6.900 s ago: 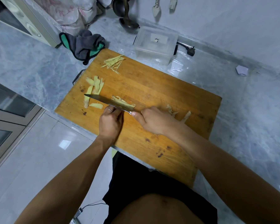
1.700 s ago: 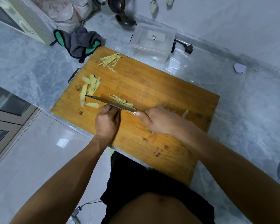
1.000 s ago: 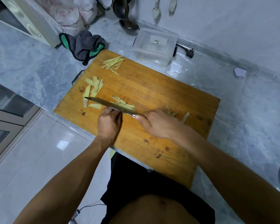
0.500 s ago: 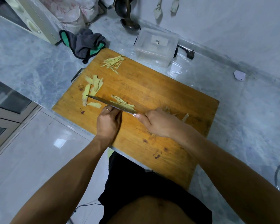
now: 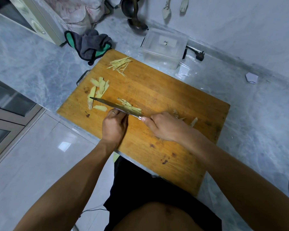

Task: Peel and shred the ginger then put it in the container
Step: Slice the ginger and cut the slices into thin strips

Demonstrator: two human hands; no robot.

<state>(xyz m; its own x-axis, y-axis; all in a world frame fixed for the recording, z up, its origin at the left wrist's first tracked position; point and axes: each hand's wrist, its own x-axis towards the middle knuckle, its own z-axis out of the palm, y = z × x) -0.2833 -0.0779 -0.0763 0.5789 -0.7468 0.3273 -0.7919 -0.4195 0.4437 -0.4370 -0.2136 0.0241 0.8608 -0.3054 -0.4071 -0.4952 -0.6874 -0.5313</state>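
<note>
On the wooden cutting board (image 5: pixel 157 90) my right hand (image 5: pixel 165 126) grips the handle of a knife (image 5: pixel 113 105), blade edge down across the board. Freshly cut ginger shreds (image 5: pixel 130 106) lie just behind the blade. My left hand (image 5: pixel 114 125) presses fingertips down on ginger right against the near side of the blade; that piece is hidden by the fingers. Several flat ginger slices (image 5: pixel 98 90) lie at the board's left end. A small pile of finished shreds (image 5: pixel 121 64) sits at the far corner. The clear plastic container (image 5: pixel 163 47) stands beyond the board.
Ginger peel scraps (image 5: pixel 193 122) lie right of my right hand. A grey and green cloth (image 5: pixel 90 44) sits at the far left, a ladle (image 5: pixel 137 25) and a plug (image 5: pixel 199 55) near the wall. The marble counter's edge (image 5: pixel 48 105) runs just left of the board.
The knife and both hands stay at the same spot on the board, with only small chopping motion. The shreds behind the blade look much the same. The camera has shifted slightly.
</note>
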